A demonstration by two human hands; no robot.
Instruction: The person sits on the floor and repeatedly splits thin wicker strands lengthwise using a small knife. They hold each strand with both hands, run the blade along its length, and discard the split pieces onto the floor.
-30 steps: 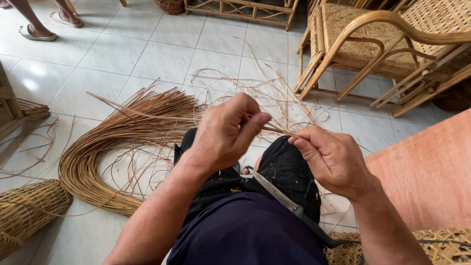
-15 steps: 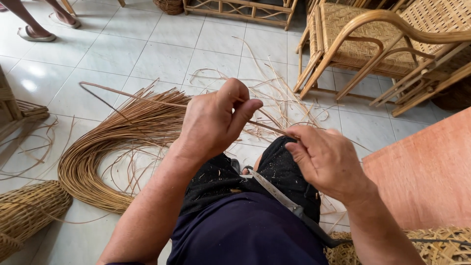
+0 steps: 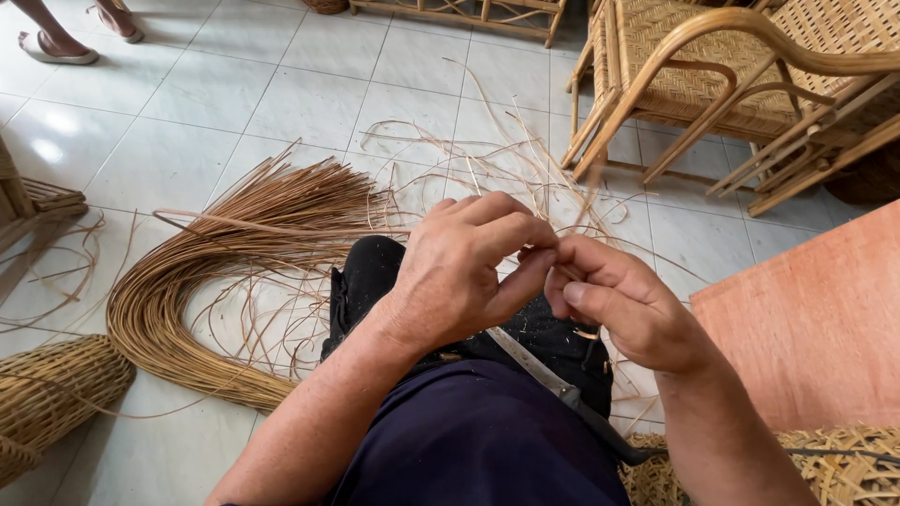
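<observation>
My left hand [image 3: 459, 272] and right hand [image 3: 623, 305] meet over my lap, fingertips pinched together, thumbs touching; both forearms angle inward from below.

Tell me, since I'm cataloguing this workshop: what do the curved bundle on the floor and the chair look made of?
The bundle of strips looks like split rattan or cane: thin, tan, matte strands that bend in a sweep. The chair seems to have a bent rattan-pole frame, smooth and slightly glossy, with a woven cane seat.
</observation>
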